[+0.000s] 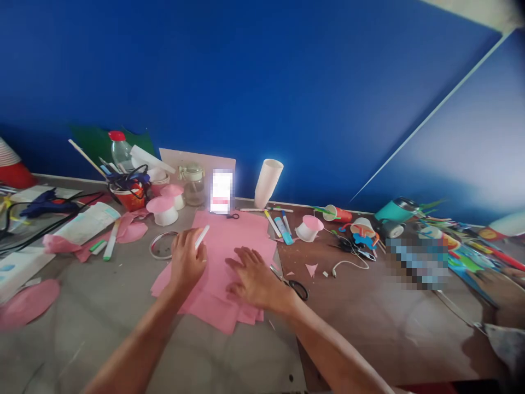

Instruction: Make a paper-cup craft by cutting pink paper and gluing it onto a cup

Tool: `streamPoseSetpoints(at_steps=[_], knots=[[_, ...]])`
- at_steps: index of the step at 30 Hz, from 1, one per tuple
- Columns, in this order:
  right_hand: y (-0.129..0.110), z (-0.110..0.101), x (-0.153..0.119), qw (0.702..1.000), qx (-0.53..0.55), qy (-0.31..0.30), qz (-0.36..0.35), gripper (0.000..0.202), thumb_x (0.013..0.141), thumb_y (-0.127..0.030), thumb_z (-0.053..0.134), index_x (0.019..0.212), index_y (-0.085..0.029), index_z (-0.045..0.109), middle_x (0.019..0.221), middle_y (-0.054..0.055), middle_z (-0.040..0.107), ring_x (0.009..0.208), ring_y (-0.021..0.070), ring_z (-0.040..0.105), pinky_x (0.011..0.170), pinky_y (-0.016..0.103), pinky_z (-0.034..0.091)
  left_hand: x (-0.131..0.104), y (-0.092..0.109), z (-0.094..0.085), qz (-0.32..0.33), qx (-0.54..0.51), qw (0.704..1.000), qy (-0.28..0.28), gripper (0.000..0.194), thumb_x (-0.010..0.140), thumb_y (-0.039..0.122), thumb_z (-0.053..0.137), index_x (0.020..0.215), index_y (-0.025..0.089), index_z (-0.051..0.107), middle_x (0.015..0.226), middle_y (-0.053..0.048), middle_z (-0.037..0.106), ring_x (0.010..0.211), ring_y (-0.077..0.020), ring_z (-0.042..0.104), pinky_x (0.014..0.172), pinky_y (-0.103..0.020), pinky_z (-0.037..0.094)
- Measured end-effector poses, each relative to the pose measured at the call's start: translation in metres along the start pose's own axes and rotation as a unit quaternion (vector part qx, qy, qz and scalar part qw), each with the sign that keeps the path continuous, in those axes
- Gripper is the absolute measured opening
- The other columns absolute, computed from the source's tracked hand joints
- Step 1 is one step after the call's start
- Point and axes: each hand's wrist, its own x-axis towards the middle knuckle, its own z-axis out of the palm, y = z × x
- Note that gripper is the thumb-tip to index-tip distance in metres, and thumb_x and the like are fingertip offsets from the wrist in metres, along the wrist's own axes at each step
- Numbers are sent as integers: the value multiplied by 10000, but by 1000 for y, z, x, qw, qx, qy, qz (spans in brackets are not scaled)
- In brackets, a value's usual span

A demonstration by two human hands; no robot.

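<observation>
Several overlapping sheets of pink paper point(229, 235) lie in the middle of the table. My left hand point(187, 261) is closed round a white marker point(202, 236) over the left side of the paper. Flat on the paper, to the right of it, rests my right hand point(255, 278) with its fingers spread, holding nothing. Black-handled scissors point(298, 289) lie just right of my right hand, their blades partly hidden. A roll of tape point(158, 246) is beside my left hand. Behind the paper stands a lit, blurred screen point(221, 190).
White cups with pink tops point(163, 210) point(309, 228) stand on both sides. A white paper tube point(269, 182), a glass jar point(193, 185) and a pen-filled red cup point(130, 196) line the blue wall. At the far right is another person's hand point(502, 290).
</observation>
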Motion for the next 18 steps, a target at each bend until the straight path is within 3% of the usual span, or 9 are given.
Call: streamPoseSetpoints(at_steps=[4, 11, 15, 18], knots=[[-8, 10, -4, 997, -28, -73, -10, 677, 833, -486, 674, 1400, -170, 483, 1511, 215, 351, 1429, 416, 271, 1156, 595, 237, -1, -7, -3, -33, 129, 987, -93, 370, 862, 207, 479, 1218, 187, 579, 1127, -164, 647, 1028, -339, 596, 878, -466, 426], [22, 3, 1, 989, 11, -141, -44, 689, 787, -413, 727, 1405, -218, 492, 1564, 164, 311, 1462, 373, 232, 1179, 541, 234, 2, -6, -12, -45, 223, 951, -212, 359, 891, 231, 426, 1201, 149, 587, 961, -166, 697, 914, -334, 657, 854, -470, 398], [30, 1, 3, 987, 31, -154, -43, 692, 760, -374, 736, 1402, -266, 502, 1596, 117, 273, 1482, 359, 188, 1189, 550, 213, 3, -6, -13, -44, 232, 941, -240, 336, 882, 209, 415, 1162, 161, 595, 922, -139, 709, 823, -293, 684, 854, -453, 391], [27, 2, 0, 988, 40, -141, -52, 668, 752, -388, 734, 1378, -269, 535, 1587, 107, 295, 1480, 351, 201, 1192, 530, 222, 2, -10, -8, -49, 200, 954, -219, 345, 870, 174, 397, 1158, 151, 586, 884, -129, 718, 776, -270, 686, 822, -430, 413]])
